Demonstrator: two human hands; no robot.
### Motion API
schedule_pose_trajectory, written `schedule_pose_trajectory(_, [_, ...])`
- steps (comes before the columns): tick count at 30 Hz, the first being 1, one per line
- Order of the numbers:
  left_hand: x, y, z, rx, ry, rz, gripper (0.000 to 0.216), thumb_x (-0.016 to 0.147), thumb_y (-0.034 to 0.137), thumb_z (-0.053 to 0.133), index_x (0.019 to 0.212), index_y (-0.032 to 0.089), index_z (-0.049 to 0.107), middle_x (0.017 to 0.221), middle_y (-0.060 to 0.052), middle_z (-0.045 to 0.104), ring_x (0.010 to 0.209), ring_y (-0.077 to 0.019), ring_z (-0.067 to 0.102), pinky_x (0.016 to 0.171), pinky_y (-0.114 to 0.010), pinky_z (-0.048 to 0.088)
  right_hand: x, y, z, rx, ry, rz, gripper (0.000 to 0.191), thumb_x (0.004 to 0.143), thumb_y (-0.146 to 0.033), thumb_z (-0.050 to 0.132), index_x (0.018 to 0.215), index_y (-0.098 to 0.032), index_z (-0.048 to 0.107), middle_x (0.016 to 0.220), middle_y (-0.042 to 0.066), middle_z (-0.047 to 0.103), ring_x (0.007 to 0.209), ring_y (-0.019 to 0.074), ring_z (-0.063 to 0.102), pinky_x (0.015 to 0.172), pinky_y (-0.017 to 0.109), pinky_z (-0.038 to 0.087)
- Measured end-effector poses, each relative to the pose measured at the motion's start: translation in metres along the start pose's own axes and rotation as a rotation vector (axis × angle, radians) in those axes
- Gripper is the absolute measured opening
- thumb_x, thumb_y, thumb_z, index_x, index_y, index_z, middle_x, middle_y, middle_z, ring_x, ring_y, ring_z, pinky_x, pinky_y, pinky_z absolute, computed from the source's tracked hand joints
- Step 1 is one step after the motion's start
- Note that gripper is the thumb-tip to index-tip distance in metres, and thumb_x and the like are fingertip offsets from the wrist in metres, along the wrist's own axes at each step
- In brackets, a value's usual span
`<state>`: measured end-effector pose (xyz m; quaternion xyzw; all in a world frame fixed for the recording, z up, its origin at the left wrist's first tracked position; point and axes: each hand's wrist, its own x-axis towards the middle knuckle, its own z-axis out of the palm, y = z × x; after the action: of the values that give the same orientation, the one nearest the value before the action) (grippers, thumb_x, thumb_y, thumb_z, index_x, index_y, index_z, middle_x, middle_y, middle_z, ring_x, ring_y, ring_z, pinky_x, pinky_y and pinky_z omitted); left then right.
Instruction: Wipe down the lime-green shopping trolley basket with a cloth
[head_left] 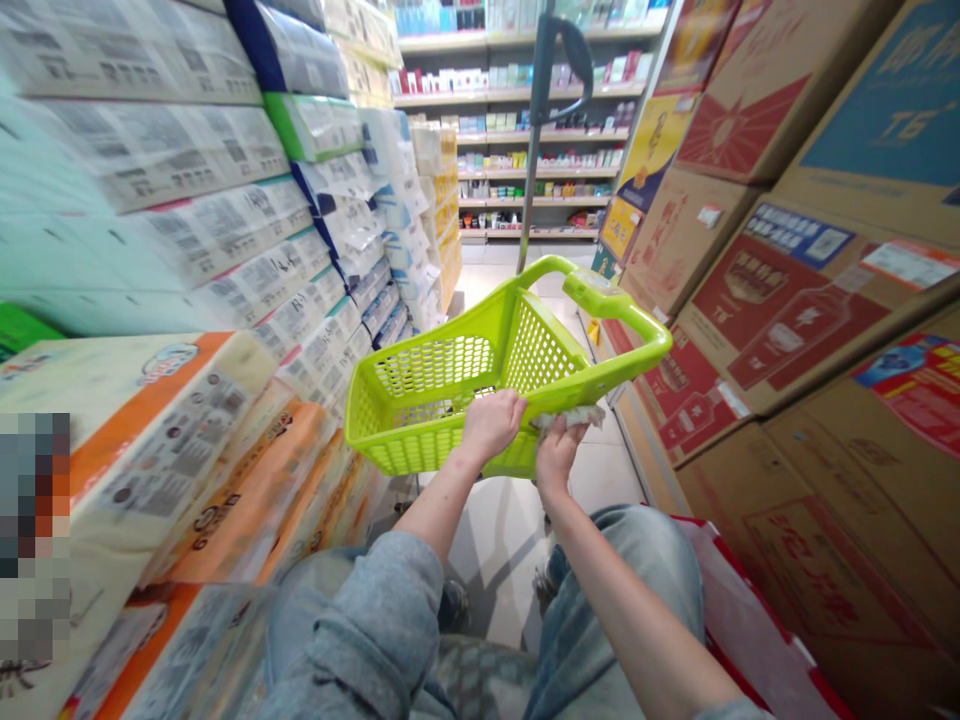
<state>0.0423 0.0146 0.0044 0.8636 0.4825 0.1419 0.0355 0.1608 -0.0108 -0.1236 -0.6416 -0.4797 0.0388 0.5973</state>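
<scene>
A lime-green plastic shopping cart (420,452), with perforated basket walls, stands turned sideways in front of my knees. Its looped handle (634,335) points to the upper right. My left hand (493,425) is closed over the basket's near top rim, fingers curled to the inside. Just to the right, my right hand (559,455) presses a crumpled whitish cloth (577,415) against the outer side below the rim. Part of the cloth sticks out past the fingers. The cart's lower frame and wheels are mostly hidden.
Stacked paper packs (187,150) line the left side, with orange-and-cream packs (232,490) close to my left knee. Cardboard cartons (795,300) rise on the right. Behind the cart stands a grey pole with a dark handle (544,80). Stocked shelves (510,100) fill the back.
</scene>
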Motion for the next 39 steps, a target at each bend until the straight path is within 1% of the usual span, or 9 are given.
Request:
schedule_pose_trajectory(3, [0.001, 0.001, 0.000, -0.008, -0.006, 0.004, 0.037, 0.097, 0.040, 0.022, 0.092, 0.020, 0.054, 0.094, -0.005, 0.065, 0.089, -0.0174, 0.060, 0.076, -0.028, 0.041, 0.015, -0.028, -0.015, -0.065, 0.181, 0.064, 0.058, 0.094, -0.043, 0.027, 0.143, -0.011, 0.028, 0.148, 0.021, 0.021, 0.140, 0.0294, 0.016, 0.111, 0.050, 0.021])
schedule_pose_trajectory(7, [-0.001, 0.001, 0.002, -0.030, -0.014, 0.014, 0.030, 0.096, 0.035, 0.027, 0.100, 0.020, 0.053, 0.099, -0.005, 0.065, 0.094, -0.0181, 0.060, 0.080, -0.029, 0.042, 0.026, -0.048, -0.035, -0.104, 0.191, -0.083, 0.049, 0.094, -0.040, 0.035, 0.135, -0.015, 0.045, 0.137, 0.020, 0.034, 0.130, 0.0312, 0.032, 0.107, 0.052, 0.028])
schedule_pose_trajectory(12, [-0.004, -0.002, 0.005, -0.040, -0.001, 0.046, 0.023, 0.092, 0.027, 0.036, 0.109, 0.020, 0.051, 0.103, -0.005, 0.065, 0.096, -0.0194, 0.060, 0.080, -0.030, 0.044, 0.036, -0.048, -0.056, -0.195, 0.168, -0.214, 0.049, 0.092, -0.039, 0.041, 0.137, -0.019, 0.046, 0.126, 0.017, 0.038, 0.118, 0.0294, 0.039, 0.098, 0.049, 0.039])
schedule_pose_trajectory(16, [-0.005, -0.001, 0.004, -0.031, -0.026, 0.029, 0.024, 0.090, 0.023, 0.037, 0.110, 0.020, 0.051, 0.105, -0.005, 0.065, 0.096, -0.0190, 0.060, 0.081, -0.030, 0.044, 0.054, -0.052, -0.069, -0.416, 0.079, -0.483, 0.038, 0.093, -0.029, 0.045, 0.129, -0.025, 0.054, 0.123, 0.011, 0.050, 0.118, 0.0259, 0.041, 0.099, 0.044, 0.037])
schedule_pose_trajectory(20, [-0.005, 0.000, 0.000, -0.021, -0.064, 0.016, 0.024, 0.089, 0.020, 0.038, 0.110, 0.020, 0.050, 0.107, -0.006, 0.064, 0.099, -0.0187, 0.060, 0.084, -0.030, 0.044, 0.075, -0.062, -0.073, -0.539, -0.081, -0.738, 0.032, 0.094, -0.023, 0.045, 0.122, -0.027, 0.058, 0.117, 0.005, 0.062, 0.117, 0.0209, 0.047, 0.108, 0.045, 0.026])
schedule_pose_trajectory(25, [-0.004, -0.005, -0.007, -0.029, -0.109, 0.092, 0.024, 0.091, 0.031, 0.039, 0.110, 0.020, 0.049, 0.109, -0.007, 0.063, 0.100, -0.0194, 0.060, 0.084, -0.029, 0.045, 0.094, -0.069, -0.074, -0.637, -0.273, -0.856, 0.029, 0.093, -0.030, 0.047, 0.116, -0.020, 0.061, 0.106, 0.007, 0.066, 0.101, 0.0201, 0.054, 0.104, 0.038, 0.033])
schedule_pose_trajectory(28, [-0.007, -0.022, -0.009, -0.015, -0.159, 0.123, 0.028, 0.093, 0.038, 0.034, 0.107, 0.021, 0.051, 0.106, -0.006, 0.065, 0.097, -0.0200, 0.062, 0.080, -0.029, 0.045, 0.098, -0.070, -0.075, -0.694, -0.319, -0.866, 0.029, 0.093, -0.033, 0.045, 0.112, -0.017, 0.061, 0.104, 0.009, 0.065, 0.099, 0.0218, 0.052, 0.101, 0.038, 0.033])
schedule_pose_trajectory(33, [-0.026, -0.078, -0.013, 0.096, -0.313, 0.006, 0.037, 0.093, 0.047, 0.029, 0.095, 0.023, 0.058, 0.094, -0.006, 0.068, 0.089, -0.0225, 0.064, 0.073, -0.029, 0.045, 0.102, -0.069, -0.082, -0.745, -0.366, -0.837, 0.029, 0.093, -0.032, 0.045, 0.112, -0.016, 0.059, 0.107, 0.010, 0.062, 0.102, 0.0242, 0.048, 0.099, 0.038, 0.032])
schedule_pose_trajectory(39, [-0.046, -0.118, -0.020, 0.089, -0.337, -0.009, 0.039, 0.092, 0.051, 0.030, 0.093, 0.024, 0.059, 0.092, -0.004, 0.069, 0.086, -0.0212, 0.064, 0.067, -0.026, 0.043, 0.115, -0.065, -0.091, -0.768, -0.443, -0.857, 0.033, 0.093, -0.029, 0.044, 0.120, -0.016, 0.055, 0.111, 0.011, 0.061, 0.105, 0.0249, 0.047, 0.098, 0.038, 0.031])
